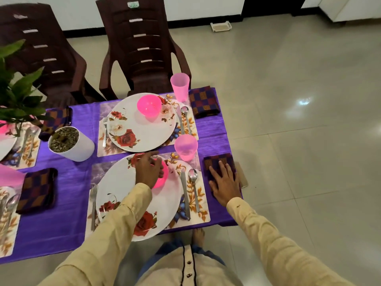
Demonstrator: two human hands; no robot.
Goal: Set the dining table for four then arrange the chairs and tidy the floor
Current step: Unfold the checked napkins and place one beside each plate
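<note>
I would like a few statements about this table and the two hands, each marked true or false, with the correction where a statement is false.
1. The right hand lies flat on the near checked napkin. True.
2. The left hand holds a fork. False: it grips the near pink bowl on the near plate.
3. The knife and the spoon lie to the right of the near plate. True.
4. The far plate carries nothing. False: the far pink bowl stands on it.
5. The plant pot is black. False: it is white.
</note>
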